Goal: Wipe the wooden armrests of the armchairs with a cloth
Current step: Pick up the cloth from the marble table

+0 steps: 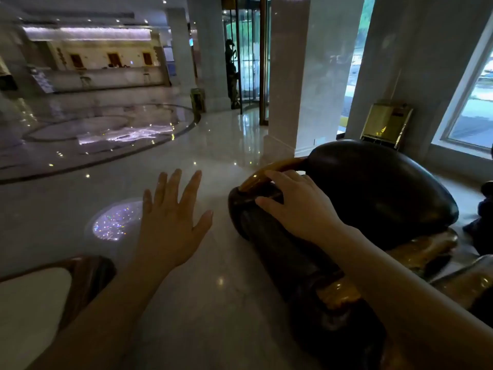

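Right hand (301, 206) resting fingers curled on armchair's (373, 188) wooden armrest (269, 172), gripping nothing visible; left hand (170, 217) hovering open, fingers spread, over glossy floor (226, 289). Cloth not showing.

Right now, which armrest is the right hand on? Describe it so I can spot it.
Start at the big dark rounded chair back at right, below the window. Running from it toward the camera is a dark padded armrest, with the right hand resting on its far end. Unlike the chair's other parts, it ends in a glossy amber wooden curve.
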A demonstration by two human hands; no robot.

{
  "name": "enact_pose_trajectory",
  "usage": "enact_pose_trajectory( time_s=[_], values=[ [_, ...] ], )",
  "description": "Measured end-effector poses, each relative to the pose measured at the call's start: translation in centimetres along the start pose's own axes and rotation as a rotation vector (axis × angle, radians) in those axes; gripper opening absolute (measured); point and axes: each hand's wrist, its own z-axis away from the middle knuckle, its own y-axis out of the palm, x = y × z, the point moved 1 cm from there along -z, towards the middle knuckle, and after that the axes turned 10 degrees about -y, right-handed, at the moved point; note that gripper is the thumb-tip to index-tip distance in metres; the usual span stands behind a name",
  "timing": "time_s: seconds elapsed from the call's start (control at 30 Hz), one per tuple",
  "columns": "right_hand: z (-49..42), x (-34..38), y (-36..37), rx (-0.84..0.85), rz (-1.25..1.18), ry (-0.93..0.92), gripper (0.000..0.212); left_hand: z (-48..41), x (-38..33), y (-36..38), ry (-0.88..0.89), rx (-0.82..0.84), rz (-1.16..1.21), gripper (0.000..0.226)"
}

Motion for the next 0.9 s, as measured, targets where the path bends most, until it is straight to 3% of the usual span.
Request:
enact_pose_trajectory(
  time_s=[0.57,0.9],
  values=[
    [0.9,2.1,9.2,0.184,-0.116,-0.084,0.067,10.4,5.9,1.6,-0.328,0.069,-0.075,0.083],
    [2.1,6.8,15.4,0.351,-0.171,-0.150,0.062,18.9,12.3,2.5,-0.547,0.149,-0.060,0.085]
  ],
)
